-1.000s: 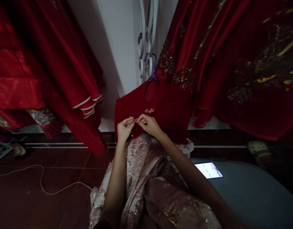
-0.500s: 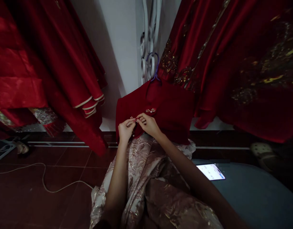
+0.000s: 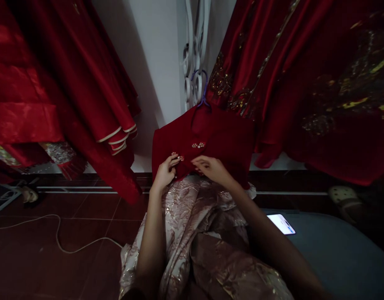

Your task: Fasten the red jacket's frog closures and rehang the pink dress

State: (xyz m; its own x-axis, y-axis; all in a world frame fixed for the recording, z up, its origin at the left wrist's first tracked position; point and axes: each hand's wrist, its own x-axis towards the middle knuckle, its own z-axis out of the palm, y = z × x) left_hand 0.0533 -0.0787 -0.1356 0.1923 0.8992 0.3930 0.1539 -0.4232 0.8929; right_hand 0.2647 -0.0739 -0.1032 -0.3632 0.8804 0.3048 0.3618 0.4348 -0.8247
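A dark red jacket [image 3: 226, 137] hangs from a purple hanger [image 3: 205, 89], its lower part against the shiny patterned cloth over my lap. Pearl-beaded clasps decorate its front: an upper clasp [image 3: 198, 145] sits near the middle, and a lower clasp piece [image 3: 180, 158] is by my left fingertips. My left hand [image 3: 164, 173] is closed on the left front panel beside that piece, thumb below the fingers. To its right, my right hand [image 3: 212, 168] has bent fingers pinched at the other front panel; the hand partly hides what is under it.
Red garments hang at left [image 3: 101, 96] and right [image 3: 292, 83], beside white scrolled metalwork [image 3: 196, 46]. A lit phone [image 3: 282, 224] lies on a grey-blue surface [image 3: 329, 254] at my right. A pale cable [image 3: 73, 251] crosses the tiled floor [image 3: 32, 266]; a clog [image 3: 343, 196] stands far right.
My hands have parted from their shared pinch at the lower clasp. The right hand moved right, uncovering the clasp piece by my left fingers, which stayed nearly in place.
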